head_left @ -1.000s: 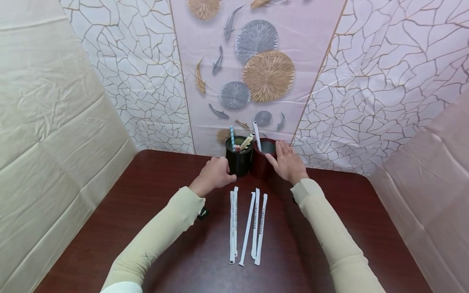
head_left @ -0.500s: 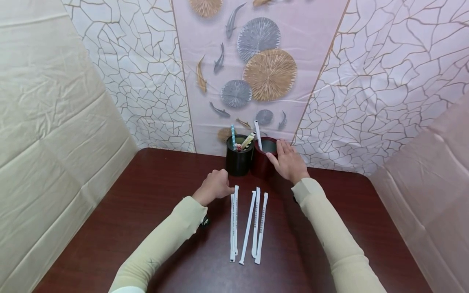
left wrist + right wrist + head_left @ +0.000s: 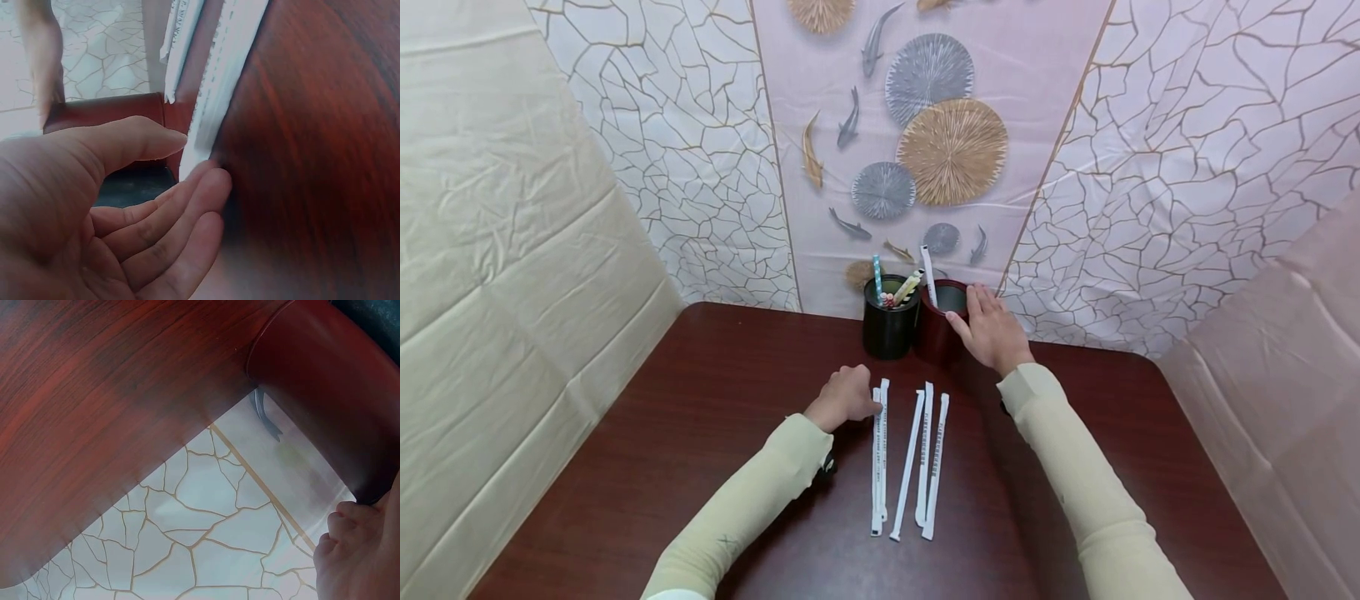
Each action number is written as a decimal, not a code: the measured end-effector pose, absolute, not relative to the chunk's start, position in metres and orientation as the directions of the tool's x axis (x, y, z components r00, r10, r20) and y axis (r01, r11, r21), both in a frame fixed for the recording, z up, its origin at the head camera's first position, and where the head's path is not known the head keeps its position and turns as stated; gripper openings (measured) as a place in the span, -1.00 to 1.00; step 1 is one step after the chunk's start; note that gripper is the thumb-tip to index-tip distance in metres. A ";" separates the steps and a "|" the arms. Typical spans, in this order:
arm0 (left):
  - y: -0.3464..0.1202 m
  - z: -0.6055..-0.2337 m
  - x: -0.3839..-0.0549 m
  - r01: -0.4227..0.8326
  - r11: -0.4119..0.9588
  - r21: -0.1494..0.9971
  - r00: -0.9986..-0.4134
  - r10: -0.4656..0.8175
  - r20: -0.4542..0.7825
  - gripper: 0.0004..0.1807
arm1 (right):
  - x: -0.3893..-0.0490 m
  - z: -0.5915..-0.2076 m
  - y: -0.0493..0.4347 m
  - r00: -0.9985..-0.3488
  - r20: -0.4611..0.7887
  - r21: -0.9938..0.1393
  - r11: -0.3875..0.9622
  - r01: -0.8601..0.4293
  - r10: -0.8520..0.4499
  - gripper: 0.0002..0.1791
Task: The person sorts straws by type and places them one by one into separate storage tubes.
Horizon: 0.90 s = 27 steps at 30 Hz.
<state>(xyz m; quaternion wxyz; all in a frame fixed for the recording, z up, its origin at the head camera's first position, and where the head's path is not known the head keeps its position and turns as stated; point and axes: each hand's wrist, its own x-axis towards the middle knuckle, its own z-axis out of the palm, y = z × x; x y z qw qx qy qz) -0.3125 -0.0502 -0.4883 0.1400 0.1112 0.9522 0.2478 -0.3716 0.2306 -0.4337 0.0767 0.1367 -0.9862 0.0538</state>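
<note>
My left hand (image 3: 844, 396) is over the top ends of two paper-wrapped straws (image 3: 880, 467). In the left wrist view, thumb and loosely bent fingers (image 3: 209, 190) stand either side of a wrapped straw's end (image 3: 199, 153), with a gap between them. My right hand (image 3: 992, 332) rests with straight fingers on the rim and side of a dark red cup (image 3: 934, 343). One wrapped straw (image 3: 928, 275) leans upright in that cup. In the right wrist view, curved fingertips (image 3: 344, 519) touch the rim of the red cup (image 3: 331, 387).
Beside the red cup stands a black cup (image 3: 887, 333) with several coloured paper straws (image 3: 907, 288). Several more wrapped straws (image 3: 922, 462) lie side by side on the dark wooden table (image 3: 737, 375). A patterned cloth wall (image 3: 955, 150) rises right behind the cups.
My left hand has moved from beside the black cup toward me, down to the top ends of the left straws. The right hand stays on the red cup.
</note>
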 end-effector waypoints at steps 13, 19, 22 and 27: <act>-0.042 -0.539 -0.341 0.123 0.866 0.484 -0.940 0.259 -0.224 -0.62 | -0.372 -0.435 0.231 -0.952 0.173 -0.103 0.957 -0.272 -0.252 -0.10; -0.041 -0.536 -0.339 0.105 0.862 0.496 -0.939 0.250 -0.237 -0.64 | -0.372 -0.434 0.231 -0.952 0.178 -0.103 0.958 -0.269 -0.248 -0.09; -0.042 -0.521 -0.328 0.091 0.848 0.522 -0.944 0.241 -0.226 -0.66 | -0.371 -0.434 0.231 -0.952 0.176 -0.103 0.957 -0.270 -0.250 -0.09; -0.044 -0.496 -0.306 0.069 0.826 0.559 -0.946 0.233 -0.227 -0.65 | -0.370 -0.435 0.230 -0.954 0.164 -0.099 0.958 -0.268 -0.250 -0.08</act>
